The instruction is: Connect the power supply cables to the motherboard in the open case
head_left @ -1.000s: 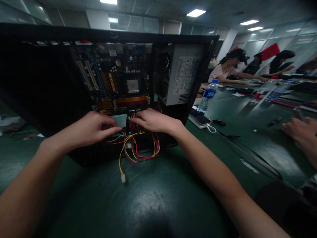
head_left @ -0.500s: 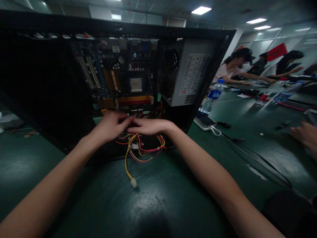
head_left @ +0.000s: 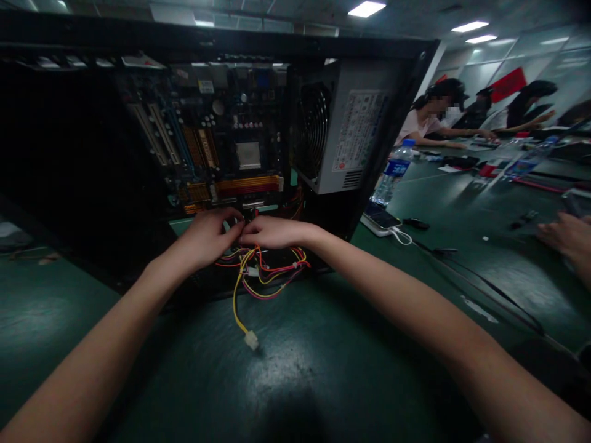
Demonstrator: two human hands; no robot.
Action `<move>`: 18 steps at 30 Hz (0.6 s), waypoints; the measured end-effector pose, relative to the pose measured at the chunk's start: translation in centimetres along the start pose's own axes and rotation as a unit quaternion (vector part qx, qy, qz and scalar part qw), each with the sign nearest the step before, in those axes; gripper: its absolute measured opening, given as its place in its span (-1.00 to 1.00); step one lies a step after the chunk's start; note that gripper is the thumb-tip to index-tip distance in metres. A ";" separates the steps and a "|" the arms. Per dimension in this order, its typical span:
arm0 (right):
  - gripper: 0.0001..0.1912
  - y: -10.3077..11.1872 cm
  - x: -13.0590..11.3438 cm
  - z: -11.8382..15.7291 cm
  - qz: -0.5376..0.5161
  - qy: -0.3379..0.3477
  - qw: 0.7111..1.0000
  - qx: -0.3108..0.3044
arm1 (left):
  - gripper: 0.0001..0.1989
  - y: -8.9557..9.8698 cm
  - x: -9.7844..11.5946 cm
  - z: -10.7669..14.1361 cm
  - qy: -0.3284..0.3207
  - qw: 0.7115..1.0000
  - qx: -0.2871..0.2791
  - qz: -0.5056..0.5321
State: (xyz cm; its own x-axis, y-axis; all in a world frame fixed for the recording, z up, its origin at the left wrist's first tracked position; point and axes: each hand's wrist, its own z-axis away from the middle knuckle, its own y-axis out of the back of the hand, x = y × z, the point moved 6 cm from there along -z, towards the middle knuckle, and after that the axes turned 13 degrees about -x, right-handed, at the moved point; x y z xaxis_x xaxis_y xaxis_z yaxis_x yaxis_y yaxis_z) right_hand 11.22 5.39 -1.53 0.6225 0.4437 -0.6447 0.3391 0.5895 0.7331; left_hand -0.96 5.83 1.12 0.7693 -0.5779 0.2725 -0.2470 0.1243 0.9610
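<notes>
An open black computer case (head_left: 221, 42) stands on the table in front of me. Inside it are a motherboard (head_left: 249, 156) and a grey power supply (head_left: 357, 132) with a fan. My left hand (head_left: 207, 237) and my right hand (head_left: 277, 232) meet low in the case, fingertips nearly touching. Both are closed, pinching at the power cables (head_left: 268, 274), though the exact part between the fingertips is hidden. Red, yellow and black wires loop below my hands. One yellow lead ends in a white connector (head_left: 252, 340) lying on the table.
The green table (head_left: 194, 381) extends to the right. On it are a water bottle (head_left: 394, 175), a phone (head_left: 382, 216) with a white cable, and a dark cord (head_left: 480, 289). Another person's hand (head_left: 567, 240) is at the right edge. Several people sit farther back.
My right fingers have curled in more, and a small gap shows between my left thumb and forefinger. The view has shifted slightly; the case and cables stay much the same.
</notes>
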 end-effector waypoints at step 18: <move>-0.65 1.0 1.2 -0.8 0.150 -0.061 0.986 0.045 | -0.46 -1.9 -0.3 -0.6 -0.030 0.990 -0.112 0.076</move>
State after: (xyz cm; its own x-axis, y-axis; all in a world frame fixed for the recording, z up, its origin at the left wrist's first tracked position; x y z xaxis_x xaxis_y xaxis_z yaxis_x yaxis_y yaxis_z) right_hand 11.69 7.04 -1.78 0.7828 0.5015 -0.3685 0.1847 0.3782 0.9071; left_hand -0.35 6.28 -0.76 0.6952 -0.5849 0.4178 -0.2153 0.3851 0.8974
